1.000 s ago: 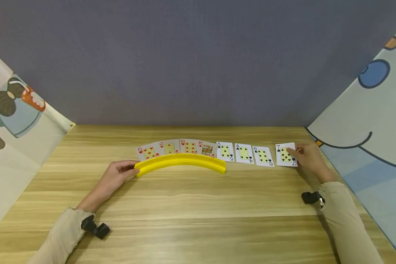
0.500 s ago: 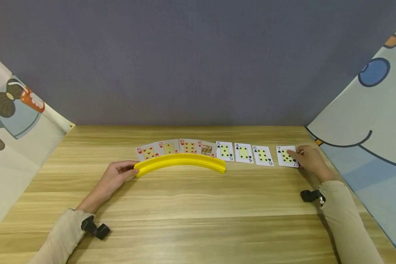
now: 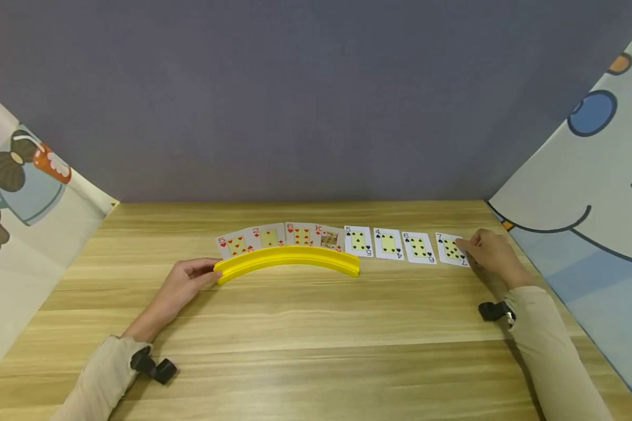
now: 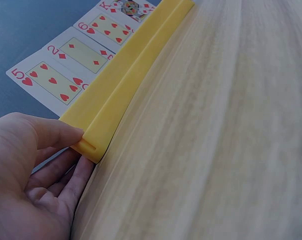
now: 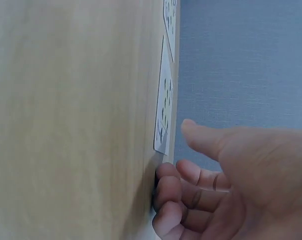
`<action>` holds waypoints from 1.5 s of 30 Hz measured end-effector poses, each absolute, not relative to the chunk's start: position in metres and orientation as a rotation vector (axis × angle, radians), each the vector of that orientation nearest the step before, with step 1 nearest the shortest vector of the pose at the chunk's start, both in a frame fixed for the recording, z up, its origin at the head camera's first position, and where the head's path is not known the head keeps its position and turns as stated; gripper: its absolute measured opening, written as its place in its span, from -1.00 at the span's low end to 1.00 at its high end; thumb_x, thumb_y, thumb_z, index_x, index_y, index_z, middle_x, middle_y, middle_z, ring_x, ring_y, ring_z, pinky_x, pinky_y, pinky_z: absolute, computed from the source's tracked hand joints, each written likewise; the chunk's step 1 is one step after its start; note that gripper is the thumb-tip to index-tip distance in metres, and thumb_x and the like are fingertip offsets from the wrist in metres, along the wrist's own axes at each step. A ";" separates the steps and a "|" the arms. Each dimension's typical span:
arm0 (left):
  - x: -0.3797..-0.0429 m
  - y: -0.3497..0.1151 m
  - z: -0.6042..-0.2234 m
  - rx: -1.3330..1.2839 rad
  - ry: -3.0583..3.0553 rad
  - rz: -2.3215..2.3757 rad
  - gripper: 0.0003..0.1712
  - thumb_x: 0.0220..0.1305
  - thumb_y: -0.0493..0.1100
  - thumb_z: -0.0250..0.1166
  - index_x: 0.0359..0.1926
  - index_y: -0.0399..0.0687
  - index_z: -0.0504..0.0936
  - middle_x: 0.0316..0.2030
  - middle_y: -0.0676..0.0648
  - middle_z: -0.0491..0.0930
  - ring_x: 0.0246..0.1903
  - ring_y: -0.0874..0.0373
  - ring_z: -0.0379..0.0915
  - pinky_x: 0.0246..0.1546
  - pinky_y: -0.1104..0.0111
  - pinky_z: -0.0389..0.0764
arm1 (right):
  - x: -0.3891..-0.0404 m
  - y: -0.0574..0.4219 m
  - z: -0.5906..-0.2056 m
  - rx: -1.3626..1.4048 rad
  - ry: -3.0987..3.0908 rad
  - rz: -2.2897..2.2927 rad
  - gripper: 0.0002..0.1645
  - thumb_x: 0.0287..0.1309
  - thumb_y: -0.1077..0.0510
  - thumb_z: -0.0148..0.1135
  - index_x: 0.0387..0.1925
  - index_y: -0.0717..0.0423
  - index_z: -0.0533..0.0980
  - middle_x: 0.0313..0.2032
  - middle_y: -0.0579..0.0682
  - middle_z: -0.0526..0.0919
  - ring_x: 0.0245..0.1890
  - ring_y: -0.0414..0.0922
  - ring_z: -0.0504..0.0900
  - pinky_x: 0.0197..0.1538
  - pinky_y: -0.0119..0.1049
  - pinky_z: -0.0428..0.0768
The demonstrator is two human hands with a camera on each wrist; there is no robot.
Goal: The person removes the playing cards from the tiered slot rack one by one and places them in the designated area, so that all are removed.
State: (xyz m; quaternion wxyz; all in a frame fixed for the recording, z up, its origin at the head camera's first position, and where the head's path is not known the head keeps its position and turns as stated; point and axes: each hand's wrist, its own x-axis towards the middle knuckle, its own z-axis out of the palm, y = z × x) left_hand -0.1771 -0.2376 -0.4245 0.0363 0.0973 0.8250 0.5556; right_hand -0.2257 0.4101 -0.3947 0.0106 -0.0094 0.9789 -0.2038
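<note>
Left hand (image 3: 184, 283) pinches one end of the yellow rack (image 3: 289, 255), presumably steadying the fanned cards (image 3: 302, 235); right hand (image 3: 492, 254), grip slack, holds nothing beside the seven of spades (image 3: 449, 250).

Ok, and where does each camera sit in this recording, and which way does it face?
Head: on the head, looking forward and down at the table; left hand, right hand and sleeves show.
Left wrist: on that wrist, looking along the yellow rack; left hand shows.
Right wrist: on that wrist, looking across the table at playing cards and wall; right hand shows.
Head and left wrist share the yellow rack and five of hearts.
</note>
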 end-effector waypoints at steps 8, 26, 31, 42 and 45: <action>-0.175 -0.238 -0.425 0.297 2.555 1.717 -0.59 0.37 -0.18 0.31 0.14 -0.34 0.62 0.04 -0.32 0.63 -0.18 0.28 0.57 -0.18 0.47 0.61 | -0.225 0.402 -0.391 -0.049 3.053 -0.639 -0.42 0.47 -0.18 0.00 -0.30 0.32 0.44 -0.62 0.01 0.57 -0.60 -0.08 0.47 -0.48 -0.23 0.40; -0.176 -0.238 -0.425 0.322 2.512 1.750 -0.57 0.37 -0.17 0.31 0.15 -0.35 0.60 0.05 -0.33 0.62 -0.18 0.27 0.57 -0.18 0.46 0.62 | -0.211 0.333 -0.345 -0.264 3.155 -0.687 -0.38 0.46 -0.24 -0.01 -0.24 0.28 0.51 -0.46 0.18 0.65 -0.68 -0.08 0.45 -0.53 -0.18 0.44; -0.177 -0.238 -0.425 0.317 2.504 1.749 -0.57 0.37 -0.16 0.31 0.16 -0.34 0.60 0.05 -0.33 0.62 -0.17 0.26 0.57 -0.17 0.45 0.62 | -0.205 0.308 -0.336 -0.352 3.216 -0.685 -0.44 0.45 -0.20 0.03 -0.25 0.25 0.55 -0.44 0.14 0.67 -0.61 -0.10 0.52 -0.44 -0.14 0.52; -0.177 -0.237 -0.425 0.295 2.539 1.715 -0.57 0.36 -0.14 0.32 0.15 -0.31 0.62 0.05 -0.31 0.62 -0.18 0.26 0.56 -0.17 0.47 0.60 | -0.196 0.250 -0.322 -0.575 3.220 -0.794 -0.52 0.43 -0.17 0.09 -0.18 0.18 0.61 -0.39 0.01 0.69 -0.40 -0.10 0.62 -0.28 -0.11 0.61; -0.176 -0.237 -0.424 0.300 2.541 1.714 -0.57 0.37 -0.14 0.32 0.15 -0.31 0.61 0.05 -0.31 0.62 -0.18 0.26 0.55 -0.17 0.47 0.60 | -0.194 0.235 -0.317 -0.612 3.212 -0.821 -0.58 0.42 -0.14 0.13 -0.19 0.15 0.61 -0.38 -0.02 0.69 -0.39 -0.11 0.62 -0.28 -0.14 0.61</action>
